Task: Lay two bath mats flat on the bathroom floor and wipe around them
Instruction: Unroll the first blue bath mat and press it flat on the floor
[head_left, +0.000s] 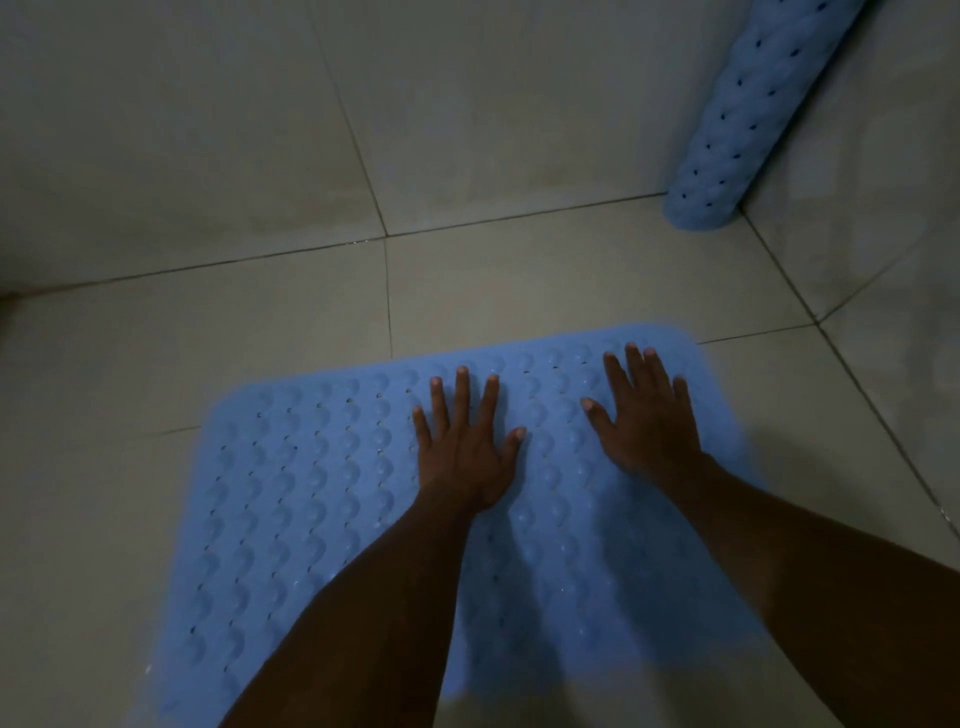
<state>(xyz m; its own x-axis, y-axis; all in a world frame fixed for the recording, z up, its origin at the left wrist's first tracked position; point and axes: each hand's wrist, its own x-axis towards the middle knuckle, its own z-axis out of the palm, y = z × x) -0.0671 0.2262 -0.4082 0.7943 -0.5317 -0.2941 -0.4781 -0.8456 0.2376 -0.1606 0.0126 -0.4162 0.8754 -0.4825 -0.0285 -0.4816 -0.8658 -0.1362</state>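
The tiled floor (571, 270) fills your view, pale beige with dark grout lines crossing it, and it meets tiled walls (182, 130) at the far side and on the right. On that floor, directly under you, lies the flat bath mat (291, 499), light blue, covered in rows of round bumps with small dark holes between them. Its far edge runs from lower left to upper right, its far corners are rounded, and its near part runs out of the bottom of the view beneath your forearms. It looks spread flat against the tiles, with no fold or curl that you can see.

The rolled bath mat (748, 114) is the same blue with the same dark holes, and it stands tilted in the right-hand corner, its lower end on the floor where the two walls meet, its upper end running out of the top of the view. It is well apart from the flat mat and from both your hands.

Your left hand (462, 447) rests palm down near the middle of the flat mat's far part, fingers spread wide, gripping nothing. Your right hand (649, 415) lies the same way, palm down and fingers splayed, close to the mat's far right corner, its fingertips just short of the far edge
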